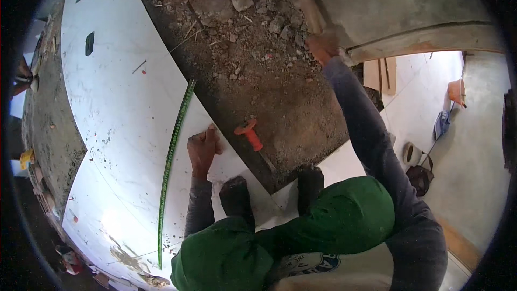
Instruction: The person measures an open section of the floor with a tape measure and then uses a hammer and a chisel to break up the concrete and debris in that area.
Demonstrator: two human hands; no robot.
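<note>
left hand (203, 148): fist closed, knuckles pressing on the white tile (124, 108) at frame centre-left; nothing visibly in it.
right hand (323, 47): arm stretched to upper centre-right, fingers wrapped round a wooden handle (308, 1); the handle is blurred and its head end is not clear.
chisel (249, 134): orange grip, lying on the dirt bed just right of my left hand, not touching it; tip end points toward lower centre.
tape measure (171, 161): green strip lying flat on the tile, running from centre down to lower left, just left of my left hand.
dirt bed (253, 64): rubble and stones, upper centre, bordered by the tile edge.
bucket (455, 91): orange, right edge of frame, contents not visible.
round tub (412, 153): pale, right of my arm on the floor, inside looks dark, cannot tell contents.
</note>
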